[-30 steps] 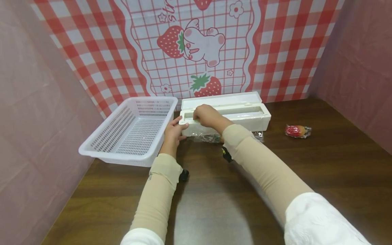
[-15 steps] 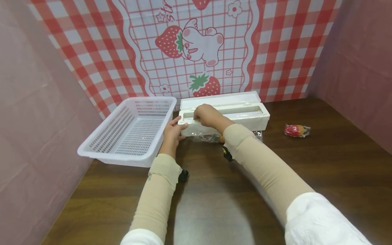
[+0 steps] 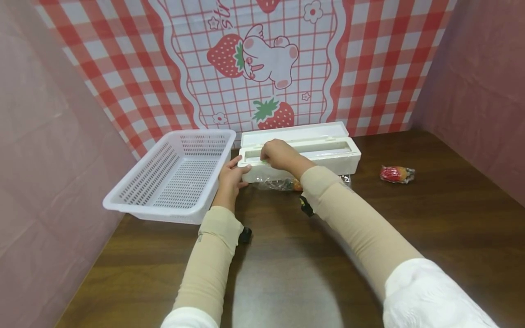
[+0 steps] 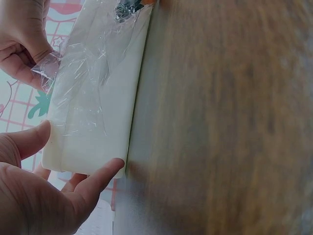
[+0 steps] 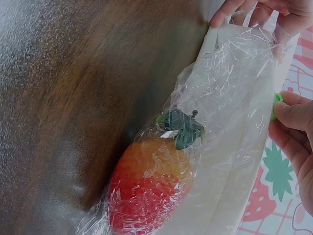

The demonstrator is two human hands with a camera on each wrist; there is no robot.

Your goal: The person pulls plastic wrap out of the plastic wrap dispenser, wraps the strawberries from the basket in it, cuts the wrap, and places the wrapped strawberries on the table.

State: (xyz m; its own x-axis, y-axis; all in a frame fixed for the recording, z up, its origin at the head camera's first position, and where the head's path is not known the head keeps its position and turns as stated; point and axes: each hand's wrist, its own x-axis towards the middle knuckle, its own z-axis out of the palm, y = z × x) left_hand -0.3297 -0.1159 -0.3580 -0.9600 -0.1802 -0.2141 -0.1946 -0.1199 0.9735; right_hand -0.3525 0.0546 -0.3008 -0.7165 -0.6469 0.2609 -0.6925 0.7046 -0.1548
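A long white cling film dispenser (image 3: 262, 172) lies near the back of the table, its lid (image 3: 295, 132) tipped back. My left hand (image 3: 230, 182) grips its left end; in the left wrist view the thumb and fingers (image 4: 100, 181) lie on either side of that end. My right hand (image 3: 280, 157) bends over the front rim and pinches a small green slide cutter (image 5: 277, 105), mostly covered by the fingers. Clear film (image 5: 230, 73) hangs down the dispenser's front. Under it, a red-orange strawberry (image 5: 149, 188) with green leaves lies against the dispenser, largely hidden by my right arm in the head view.
A white perforated plastic basket (image 3: 205, 206) stands left of the dispenser, close to my left hand. Another red and yellow film-wrapped piece (image 3: 397, 174) lies on the right of the wooden table (image 3: 410, 228). A checked strawberry-print cloth (image 3: 369, 68) hangs behind.
My right hand has slid slightly to the right along the dispenser's rim. The left hand stays at the dispenser's left end, and the head view has shifted a little.
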